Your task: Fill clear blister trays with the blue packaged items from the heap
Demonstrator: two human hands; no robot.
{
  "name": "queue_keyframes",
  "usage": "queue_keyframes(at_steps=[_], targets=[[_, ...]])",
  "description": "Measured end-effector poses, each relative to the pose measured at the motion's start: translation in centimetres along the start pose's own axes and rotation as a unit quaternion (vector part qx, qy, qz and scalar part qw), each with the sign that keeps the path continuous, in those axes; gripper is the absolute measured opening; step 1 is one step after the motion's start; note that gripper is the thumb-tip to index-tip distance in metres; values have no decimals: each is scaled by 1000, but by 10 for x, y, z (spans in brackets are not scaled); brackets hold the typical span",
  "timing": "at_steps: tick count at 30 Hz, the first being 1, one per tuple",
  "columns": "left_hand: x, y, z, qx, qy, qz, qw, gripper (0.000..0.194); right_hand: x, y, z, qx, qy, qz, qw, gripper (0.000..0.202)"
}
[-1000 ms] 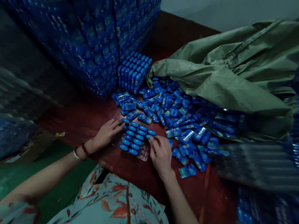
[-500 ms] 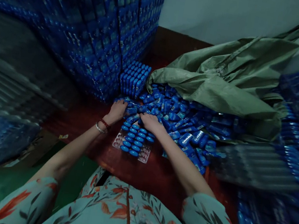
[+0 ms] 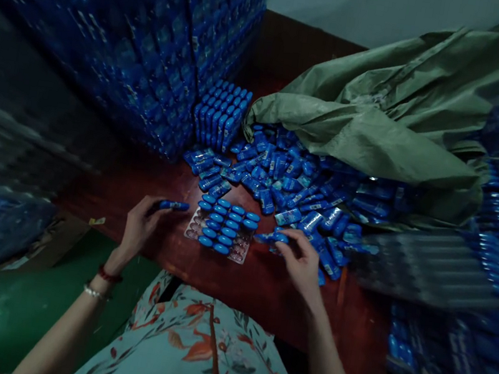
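My left hand (image 3: 142,220) pinches a small flat blue container (image 3: 174,205) with rounded ends, holding it left of a clear plastic tray. Between thumb and fingers of my right hand (image 3: 300,255) is another blue container (image 3: 280,236), to the right of the tray. The tray (image 3: 238,256) has oval pockets. Blue containers (image 3: 226,232) stand upright in its middle columns and along its far side, while pockets at the near left and right corners show bare. Behind it spreads a loose heap of labelled blue containers (image 3: 281,167).
A neat block of upright blue containers (image 3: 221,113) stands behind the heap, beside a tall wrapped stack (image 3: 135,36). Green sacking (image 3: 382,126) drapes over the heap. Grey ribbed trays (image 3: 426,265) lie right, others (image 3: 11,136) left. The red table (image 3: 165,243) ends near my body.
Both hands have drawn back from the heap behind the tray and moved apart, left hand leftward, right hand rightward. Each now shows a blue container in its fingers.
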State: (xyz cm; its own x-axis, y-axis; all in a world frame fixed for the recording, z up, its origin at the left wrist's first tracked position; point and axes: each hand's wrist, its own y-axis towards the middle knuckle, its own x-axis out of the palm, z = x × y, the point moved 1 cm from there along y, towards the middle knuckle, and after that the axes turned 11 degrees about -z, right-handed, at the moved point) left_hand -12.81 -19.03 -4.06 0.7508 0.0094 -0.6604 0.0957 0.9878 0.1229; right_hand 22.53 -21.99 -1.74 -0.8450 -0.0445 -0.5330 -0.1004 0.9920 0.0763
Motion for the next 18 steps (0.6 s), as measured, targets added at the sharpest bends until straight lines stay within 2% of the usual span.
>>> queue_keyframes(at_steps=[3, 6, 9, 12, 15, 18], targets=[[11, -19, 7, 19, 16, -18, 1000, 20, 27, -16, -2, -37, -63, -18, 997, 16], [24, -17, 19, 48, 26, -35, 998, 21, 43, -11, -7, -76, -166, -74, 980, 22], [32, -8, 28, 70, 36, -46, 996, 23, 44, -2, -17, -78, -293, -155, 940, 25], [34, -3, 32, 58, 57, -47, 996, 23, 40, 7, -31, -72, -387, -227, 891, 23], [37, -3, 37, 37, 65, -34, 997, 23, 41, 16, -47, -68, -438, -287, 849, 24], [39, -3, 40, 43, 65, -24, 997, 21, 43, 26, -56, -61, -448, -328, 829, 24]])
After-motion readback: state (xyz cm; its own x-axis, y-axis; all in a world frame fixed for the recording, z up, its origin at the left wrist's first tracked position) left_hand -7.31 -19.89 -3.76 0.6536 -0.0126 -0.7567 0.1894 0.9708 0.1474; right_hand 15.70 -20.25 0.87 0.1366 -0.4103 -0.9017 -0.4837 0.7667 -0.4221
